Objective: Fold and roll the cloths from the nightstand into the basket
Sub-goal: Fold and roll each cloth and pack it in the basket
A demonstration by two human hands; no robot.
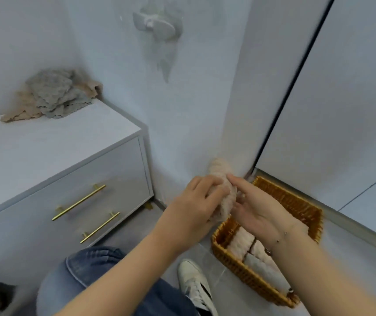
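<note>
Hands: left hand [201, 197] curls around the near end of a rolled pale-pink fluffy cloth [224, 190]; right hand [254, 207] has straight fingers laid against the roll's right side, above the basket.
Held roll: upright, tilted slightly, its middle covered by both hands.
Basket: rectangular woven amber wicker basket [296, 201] on the floor at right, against the wall; inside lie pink rolled cloths [241, 244] and one grey rolled cloth [266, 272], side by side, partly hidden by the right forearm.
Nightstand: white two-drawer nightstand with gold bar handles [68, 169] at left; a heap of loose grey and beige cloths [54, 96] lies on its far corner.
Hard to make out: a blurred grey fixture on the far wall [157, 26].
</note>
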